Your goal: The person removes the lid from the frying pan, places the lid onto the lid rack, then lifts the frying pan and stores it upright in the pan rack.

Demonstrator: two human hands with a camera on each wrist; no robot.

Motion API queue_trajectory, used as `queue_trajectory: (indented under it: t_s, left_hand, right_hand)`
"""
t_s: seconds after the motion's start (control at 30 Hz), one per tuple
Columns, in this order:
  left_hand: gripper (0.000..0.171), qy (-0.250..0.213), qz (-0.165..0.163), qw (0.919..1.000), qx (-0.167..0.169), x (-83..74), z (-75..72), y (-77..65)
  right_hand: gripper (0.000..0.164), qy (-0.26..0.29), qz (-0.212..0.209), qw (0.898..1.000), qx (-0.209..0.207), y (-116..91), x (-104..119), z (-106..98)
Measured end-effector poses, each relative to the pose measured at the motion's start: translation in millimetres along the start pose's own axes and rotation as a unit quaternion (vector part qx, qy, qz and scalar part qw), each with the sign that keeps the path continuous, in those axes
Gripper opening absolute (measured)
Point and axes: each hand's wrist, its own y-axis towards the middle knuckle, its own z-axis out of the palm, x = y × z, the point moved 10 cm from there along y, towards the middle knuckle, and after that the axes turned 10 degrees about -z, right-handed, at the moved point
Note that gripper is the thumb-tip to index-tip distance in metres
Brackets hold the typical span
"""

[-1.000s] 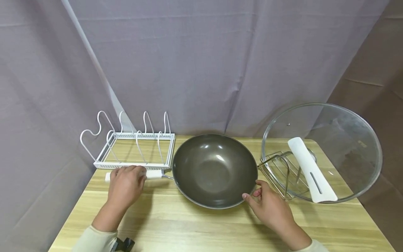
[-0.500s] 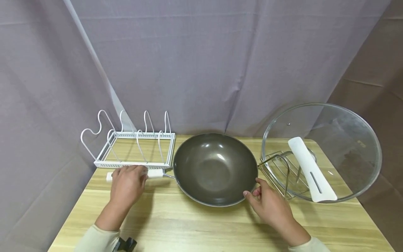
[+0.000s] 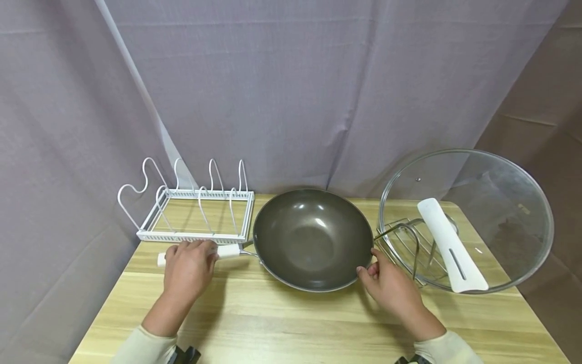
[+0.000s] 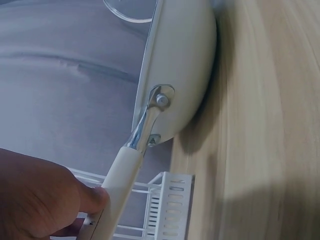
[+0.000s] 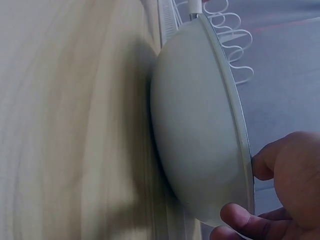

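Note:
A wok (image 3: 313, 242) with a dark inside and a cream outside sits level over the middle of the table, its opening facing up. My left hand (image 3: 188, 268) grips its white handle (image 3: 228, 251), which points left just in front of the white rack. At the near right of the wok my right hand (image 3: 395, 290) pinches the rim. The right wrist view shows the thumb (image 5: 265, 162) at the rim and fingertips (image 5: 235, 215) under the cream wall. Whether the wok's base touches the table cannot be told.
A white wire rack (image 3: 195, 237) with upright loops stands at the back left, close to the wok. To the right a large glass lid (image 3: 500, 217) with a white handle (image 3: 450, 247) leans in a metal wire stand (image 3: 416, 253). A grey curtain (image 3: 282, 101) hangs behind the wooden table (image 3: 282, 333).
The wok has shifted slightly toward the back and a little right, with both hands keeping hold of it. The rack, lid and stand have stayed in place.

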Motion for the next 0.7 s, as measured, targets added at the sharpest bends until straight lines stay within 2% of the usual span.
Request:
queue_trajectory:
  t_s: [0.3, 0.5, 0.6, 0.7]
  left_hand:
    - [0.016, -0.007, 0.006, 1.0000, -0.001, -3.7, -1.4, -4.6]
    - [0.024, -0.006, 0.010, 0.9993, 0.035, -0.3, 2.3, -2.3]
    - [0.029, -0.005, 0.000, 0.9984, 0.056, 5.9, 1.5, -1.5]
    - [0.031, -0.001, -0.015, 0.9981, 0.060, 13.5, -4.4, -1.8]
  right_hand:
    - [0.069, 0.015, 0.007, 1.000, 0.015, 8, -5, 3]
    - [0.072, 0.028, 0.013, 0.999, 0.019, 7, -7, 4]
    - [0.075, 0.029, 0.016, 0.999, 0.018, 1, -4, 3]
    - [0.076, 0.027, 0.014, 0.999, 0.013, -4, 3, 1]
